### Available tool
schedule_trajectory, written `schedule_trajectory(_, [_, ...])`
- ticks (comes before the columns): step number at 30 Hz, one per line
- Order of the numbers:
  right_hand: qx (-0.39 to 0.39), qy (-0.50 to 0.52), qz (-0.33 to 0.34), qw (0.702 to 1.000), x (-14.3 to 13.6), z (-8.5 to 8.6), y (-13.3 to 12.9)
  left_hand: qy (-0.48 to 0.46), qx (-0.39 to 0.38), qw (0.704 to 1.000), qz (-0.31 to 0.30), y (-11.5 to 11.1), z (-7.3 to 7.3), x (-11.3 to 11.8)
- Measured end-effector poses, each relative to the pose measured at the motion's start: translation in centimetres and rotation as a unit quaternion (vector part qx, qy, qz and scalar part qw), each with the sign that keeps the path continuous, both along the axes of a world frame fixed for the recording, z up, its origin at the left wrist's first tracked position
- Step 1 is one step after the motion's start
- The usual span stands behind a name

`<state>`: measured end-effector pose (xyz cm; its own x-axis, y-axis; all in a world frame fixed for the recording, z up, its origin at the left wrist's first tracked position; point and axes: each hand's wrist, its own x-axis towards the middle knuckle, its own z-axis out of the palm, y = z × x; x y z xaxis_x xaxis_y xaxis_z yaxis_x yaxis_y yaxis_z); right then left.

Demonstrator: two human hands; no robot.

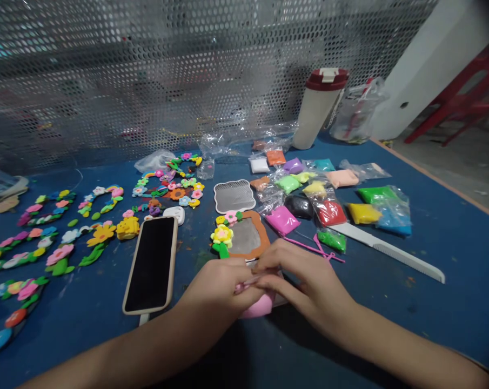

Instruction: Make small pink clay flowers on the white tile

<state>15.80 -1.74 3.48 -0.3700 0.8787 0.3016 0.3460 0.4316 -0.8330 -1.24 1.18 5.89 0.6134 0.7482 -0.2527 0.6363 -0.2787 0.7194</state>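
- Left hand [220,281], bare, with slim fingers
- Right hand [305,270], bare too, slender-fingered
- Left forearm [147,346], uncovered, smooth and slim
- Right forearm [402,337], likewise uncovered
- Thin dark edging [481,368] by that forearm, too blurred to identify

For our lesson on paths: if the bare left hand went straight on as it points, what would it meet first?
The left hand would likely meet the bare right hand; whether their fingers touch is unclear.
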Motion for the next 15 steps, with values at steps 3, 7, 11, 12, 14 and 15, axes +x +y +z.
schedule_trajectory(3, [0.06, -0.029, 0.003, 0.998, -0.2, -0.1, -0.3, 0.032, -0.005, 0.999, 0.028, 0.0, -0.1, 0.0])
schedule_trajectory(7, [0.05, -0.024, -0.01, 0.998, -0.2, 0.3, -0.6, 0.032, 0.012, 0.999, 0.032, -0.3, 0.2, 0.0])
schedule_trajectory(11, [0.03, -0.053, 0.03, 0.998, -0.7, 0.3, -0.7, 0.037, -0.012, 0.999, -0.005, -0.6, 0.1, 0.0])
schedule_trajectory(12, [0.045, -0.07, 0.036, 0.996, -0.9, 0.2, -0.8, 0.037, -0.019, 0.999, -0.012, -0.7, 0.0, 0.0])
schedule_trajectory(14, [0.089, -0.107, 0.047, 0.989, -1.2, 0.0, -1.0, 0.039, -0.026, 0.999, -0.021, -0.8, 0.0, 0.2])
schedule_trajectory(15, [0.11, -0.126, 0.052, 0.985, -1.2, 0.1, -1.1, 0.041, -0.025, 0.999, -0.018, -0.9, 0.2, 0.3])
